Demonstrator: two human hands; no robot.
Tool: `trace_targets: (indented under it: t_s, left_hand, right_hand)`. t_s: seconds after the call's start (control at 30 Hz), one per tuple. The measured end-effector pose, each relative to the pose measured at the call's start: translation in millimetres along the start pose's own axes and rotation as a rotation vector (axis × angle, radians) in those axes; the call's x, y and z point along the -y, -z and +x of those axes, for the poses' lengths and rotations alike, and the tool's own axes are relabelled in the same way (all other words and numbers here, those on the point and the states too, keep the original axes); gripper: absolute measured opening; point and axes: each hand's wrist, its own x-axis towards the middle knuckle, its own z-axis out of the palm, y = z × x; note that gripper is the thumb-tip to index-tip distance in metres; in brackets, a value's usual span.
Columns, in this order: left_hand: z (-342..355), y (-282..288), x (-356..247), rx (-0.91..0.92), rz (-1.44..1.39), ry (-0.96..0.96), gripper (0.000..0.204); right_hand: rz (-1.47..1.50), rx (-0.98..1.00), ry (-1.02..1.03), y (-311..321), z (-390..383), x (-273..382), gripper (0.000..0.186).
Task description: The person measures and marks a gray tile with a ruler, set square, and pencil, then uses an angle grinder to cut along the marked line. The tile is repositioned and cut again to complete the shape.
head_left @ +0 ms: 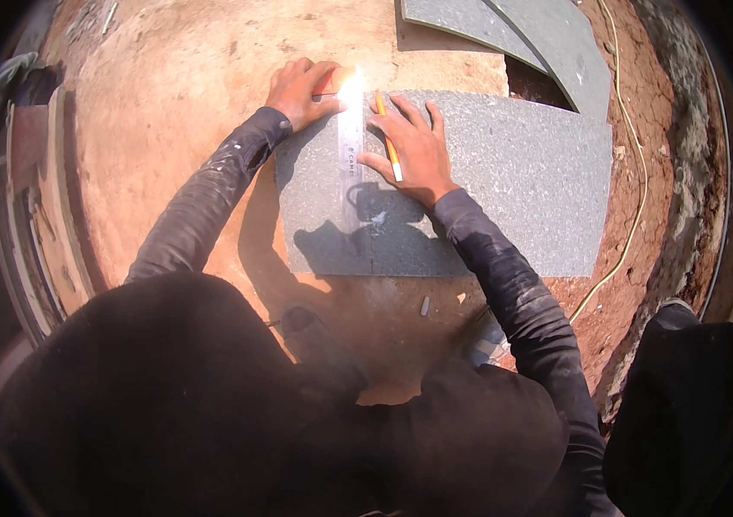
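Note:
A grey speckled stone slab (521, 181) lies flat on the ground before me. Across its left part runs a try square (350, 159) with a metal blade, its far end washed out by bright glare. My left hand (297, 93) grips the reddish stock of the square at the slab's far edge. Just right of the blade, my right hand (421, 155) rests on the slab with its fingers partly spread. An orange pencil (389, 142) is tucked between those fingers, its length slanting along the blade. Shadows of my head and arms fall over the slab's near left part.
More grey slabs (470, 21) overlap at the far right. A pale cord (638, 146) curves along the right side over reddish soil. Wooden boards (65, 189) stand at the left. A small white piece (425, 306) lies near the slab's front edge. Another person's dark-clothed leg (676, 388) shows at lower right.

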Motion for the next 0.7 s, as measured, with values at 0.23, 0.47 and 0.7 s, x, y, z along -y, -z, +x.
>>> trace_targets:
  t_s: [0.23,0.47,0.7]
  left_hand:
    - [-1,-4,-2,-0.097,0.023,-0.051,0.071]
    - [-1,-3,-10,-0.069,0.012,0.025,0.064]
    - [6,-3,-14,0.025,-0.025,0.071,0.061]
  right_hand:
    - [-0.003,0.023,0.01,-2,-1,4,0.05]
    - [0.004,0.031,0.01,-2,0,5,0.047]
    - [-0.019,0.038,0.027,-2,-1,4,0.05]
